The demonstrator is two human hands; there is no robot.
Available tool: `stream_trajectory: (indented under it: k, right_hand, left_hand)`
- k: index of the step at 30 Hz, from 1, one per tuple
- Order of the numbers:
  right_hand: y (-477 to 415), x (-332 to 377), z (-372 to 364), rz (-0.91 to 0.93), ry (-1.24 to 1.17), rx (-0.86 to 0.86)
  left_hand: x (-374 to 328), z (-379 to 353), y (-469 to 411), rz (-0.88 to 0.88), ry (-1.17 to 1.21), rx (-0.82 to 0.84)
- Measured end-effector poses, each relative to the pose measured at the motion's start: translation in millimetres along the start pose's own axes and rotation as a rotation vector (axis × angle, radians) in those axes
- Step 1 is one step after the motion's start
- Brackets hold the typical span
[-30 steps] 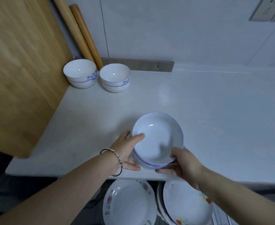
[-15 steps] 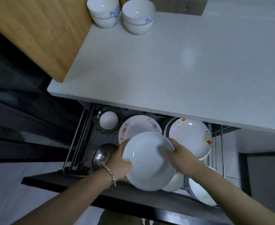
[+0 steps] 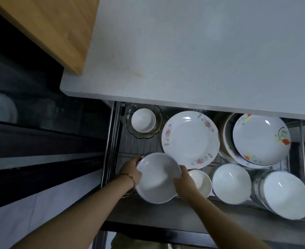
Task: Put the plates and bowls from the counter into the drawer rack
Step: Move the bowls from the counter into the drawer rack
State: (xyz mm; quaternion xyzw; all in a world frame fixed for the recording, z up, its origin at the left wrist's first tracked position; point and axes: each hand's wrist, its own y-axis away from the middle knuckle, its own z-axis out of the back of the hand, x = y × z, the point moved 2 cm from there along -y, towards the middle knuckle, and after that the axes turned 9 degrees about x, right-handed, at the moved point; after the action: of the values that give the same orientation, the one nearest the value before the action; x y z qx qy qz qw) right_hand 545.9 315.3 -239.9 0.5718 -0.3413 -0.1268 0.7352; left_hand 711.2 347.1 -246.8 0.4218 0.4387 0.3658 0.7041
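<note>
Now lowered from counter height into drawer rack (image 3: 295,159): shallow white ceramic bowl (image 3: 158,178), clasped between left hand (image 3: 131,168) and right hand (image 3: 184,178), nearly seated

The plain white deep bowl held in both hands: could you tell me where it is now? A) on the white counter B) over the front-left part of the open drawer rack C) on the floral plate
B: both hands, left hand and right hand, hold the plain white deep bowl over the front-left of the wire drawer rack.

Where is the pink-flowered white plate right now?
In the open drawer rack, back row centre: the pink-flowered white plate lies between the small white bowl and the orange-flowered plate.
</note>
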Motion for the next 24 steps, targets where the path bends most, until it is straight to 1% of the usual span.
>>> stream_trajectory:
  k: [3,8,11,13,15,18,21,24]
  right_hand:
    - [-15.5,-2.1,-10.1,-0.053,-0.008,-0.026]
    - [-37.3,-10.0,-23.5,-0.056,0.031,-0.037]
    - [-44.2,-14.6,-32.4,-0.063,0.030,-0.116]
    - [-45.6,-16.0,-34.6,-0.083,-0.031,-0.186]
    - [-44.2,-18.1,-35.6,-0.100,-0.075,-0.235]
    - [-45.5,-19.3,-35.2,-0.062,-0.013,-0.257]
    - [-50.7,-19.3,-33.8,-0.048,0.079,-0.191]
    - [-52.7,-19.7,-27.8,-0.084,0.018,-0.096]
  left_hand:
    - [14.1,-2.5,-24.9,0.023,-0.102,0.016]
    - [35.3,-13.7,-47.1,0.053,-0.152,-0.053]
    - [40.0,-16.1,-47.2,0.026,-0.318,-0.103]
    - [40.8,-15.3,-48.0,0.019,-0.339,-0.138]
    - [43.1,-14.9,-50.5,0.010,-0.289,-0.121]
    - [46.7,-12.3,-55.7,0.028,-0.060,0.015]
    - [46.5,-10.8,-55.0,0.046,0.127,0.102]
    - [44.0,-11.5,-53.8,0.040,0.159,0.110]
